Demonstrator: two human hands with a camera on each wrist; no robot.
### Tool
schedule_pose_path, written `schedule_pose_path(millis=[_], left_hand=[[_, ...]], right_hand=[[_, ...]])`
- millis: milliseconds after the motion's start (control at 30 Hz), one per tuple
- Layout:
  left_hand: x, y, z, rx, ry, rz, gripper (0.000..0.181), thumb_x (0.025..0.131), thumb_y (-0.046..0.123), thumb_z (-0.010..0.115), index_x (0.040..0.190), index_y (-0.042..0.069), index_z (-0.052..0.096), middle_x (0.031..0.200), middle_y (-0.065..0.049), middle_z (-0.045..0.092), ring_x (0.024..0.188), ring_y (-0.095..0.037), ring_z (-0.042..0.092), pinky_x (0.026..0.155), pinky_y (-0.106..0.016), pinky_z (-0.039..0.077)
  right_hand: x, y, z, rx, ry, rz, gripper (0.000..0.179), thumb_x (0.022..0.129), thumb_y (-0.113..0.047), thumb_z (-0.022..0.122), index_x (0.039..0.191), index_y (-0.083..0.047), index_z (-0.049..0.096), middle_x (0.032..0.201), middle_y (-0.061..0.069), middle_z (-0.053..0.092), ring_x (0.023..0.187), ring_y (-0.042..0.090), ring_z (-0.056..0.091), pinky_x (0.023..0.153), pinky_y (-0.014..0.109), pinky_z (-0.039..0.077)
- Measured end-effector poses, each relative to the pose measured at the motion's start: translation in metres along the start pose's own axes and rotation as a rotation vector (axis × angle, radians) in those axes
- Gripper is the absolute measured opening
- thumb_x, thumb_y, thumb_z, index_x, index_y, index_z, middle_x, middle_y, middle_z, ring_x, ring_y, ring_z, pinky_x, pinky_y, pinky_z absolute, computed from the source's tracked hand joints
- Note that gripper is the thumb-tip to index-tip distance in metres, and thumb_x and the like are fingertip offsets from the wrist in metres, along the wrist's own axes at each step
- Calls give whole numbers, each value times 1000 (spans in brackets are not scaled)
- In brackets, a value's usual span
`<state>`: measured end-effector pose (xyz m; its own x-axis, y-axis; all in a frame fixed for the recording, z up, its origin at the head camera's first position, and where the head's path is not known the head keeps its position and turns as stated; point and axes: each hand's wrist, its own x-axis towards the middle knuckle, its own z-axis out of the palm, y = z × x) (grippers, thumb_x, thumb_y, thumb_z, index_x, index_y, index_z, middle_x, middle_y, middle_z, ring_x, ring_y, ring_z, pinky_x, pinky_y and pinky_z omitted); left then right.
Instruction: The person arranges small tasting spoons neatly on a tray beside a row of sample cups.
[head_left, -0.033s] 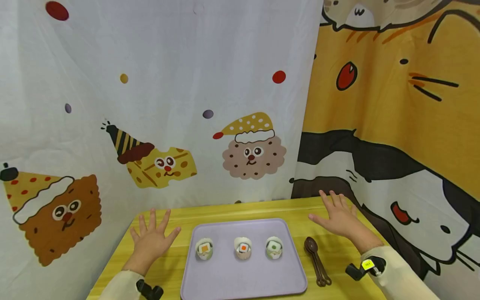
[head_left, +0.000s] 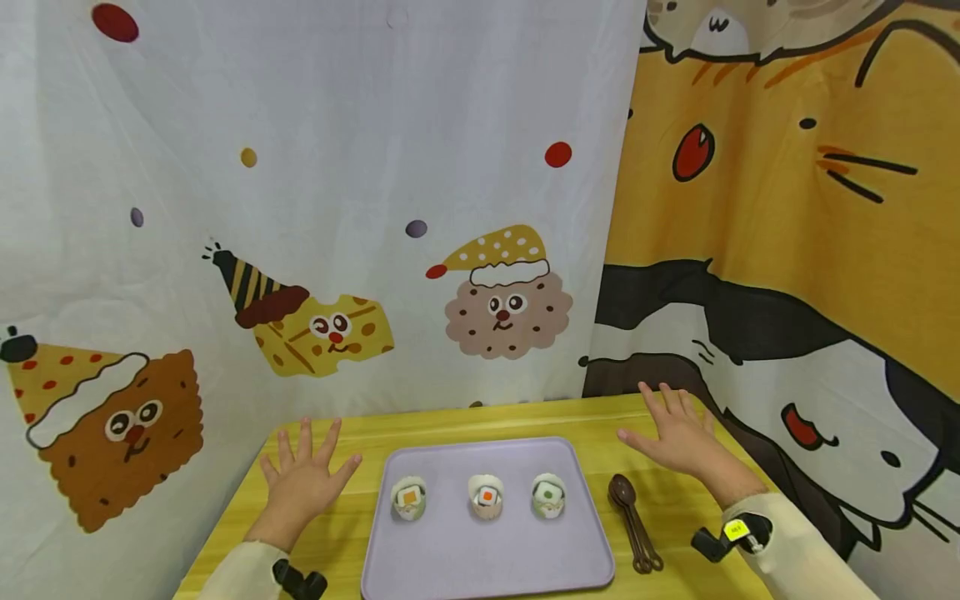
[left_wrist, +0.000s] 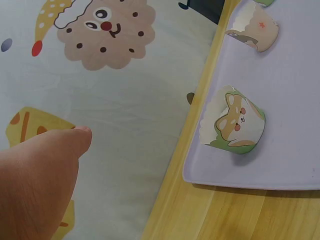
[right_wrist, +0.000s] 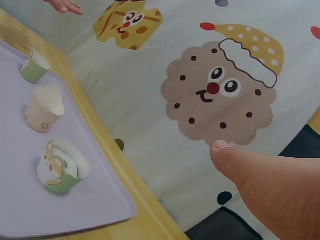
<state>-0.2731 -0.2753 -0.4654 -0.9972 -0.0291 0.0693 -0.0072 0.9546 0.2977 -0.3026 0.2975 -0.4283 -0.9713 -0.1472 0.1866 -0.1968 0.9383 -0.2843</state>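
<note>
My left hand [head_left: 303, 477], fingers spread, is held over the table's left side, beside the lilac tray [head_left: 487, 571]. My right hand [head_left: 681, 433] is likewise spread, to the right of the tray above the brown spoons [head_left: 636, 525]. Neither hand touches anything. Three paper baking cups stand in a row on the tray: a left green-and-white cup [head_left: 408, 510] holding a piece with a yellow-orange square, a middle pinkish cup [head_left: 486, 507] with a red-orange mark inside, and a right green-and-white cup [head_left: 548, 507] with a green dot inside. Cartoon animal print shows on the left cup [left_wrist: 242, 122] in the left wrist view.
The yellow wood-grain table [head_left: 345, 429] stands against a white curtain [head_left: 480, 100] printed with cartoon biscuits and cheese. Along the right hangs a cat-patterned curtain [head_left: 757, 183]. The spoons lie together just right of the tray, their bowls toward the back.
</note>
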Motion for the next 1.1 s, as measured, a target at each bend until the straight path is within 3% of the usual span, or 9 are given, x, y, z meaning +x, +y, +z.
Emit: schedule_pose_path(millis=[200,300,433,567,700,900,1100], left_hand=[[-2,0,0,2,10,1,93,95,76,34,162,15,16,161,-34,-9,139,-65,-18,100,-84,-15],[-2,1,1,3,24,3,93,94,77,35,162,15,18,161,-36,-3,140,-67,-9,102,-85,-7],[-2,2,6,-8,43,9,92,95,74,39,161,11,23,154,-40,19,134,-68,21,101,-83,21],[-3,4,16,-109,25,-22,79,99,53,54,154,0,33,136,-42,38,110,-59,50,86,-69,46],[-1,4,32,-230,-31,-59,70,97,36,62,147,-7,40,131,-42,45,105,-51,60,85,-62,51],[-5,3,57,-353,-103,-97,65,94,29,67,142,-11,46,120,-33,62,106,-44,63,82,-54,56],[-17,6,72,-498,-111,-151,61,91,21,68,139,-10,48,115,-33,63,74,-29,64,56,-39,56]], right_hand=[[-2,-2,-1,14,-5,12,104,89,-67,60,160,-4,18,158,39,10,142,64,4,101,86,2],[-3,-1,-2,34,2,15,105,90,-66,60,160,-3,15,159,39,9,143,63,3,101,87,2],[-3,4,1,40,34,5,105,90,-64,62,159,0,15,156,41,14,141,64,11,101,86,11],[-3,11,8,84,60,12,97,94,-53,64,155,9,20,149,45,24,133,65,28,100,79,30],[-7,16,14,148,70,59,88,97,-45,63,152,13,26,144,44,34,127,62,39,99,73,39],[-14,23,25,218,85,100,82,96,-37,65,150,14,29,134,42,46,114,58,54,87,63,51],[-21,27,39,287,48,134,80,95,-30,67,150,13,27,131,40,50,109,55,59,82,57,56]])
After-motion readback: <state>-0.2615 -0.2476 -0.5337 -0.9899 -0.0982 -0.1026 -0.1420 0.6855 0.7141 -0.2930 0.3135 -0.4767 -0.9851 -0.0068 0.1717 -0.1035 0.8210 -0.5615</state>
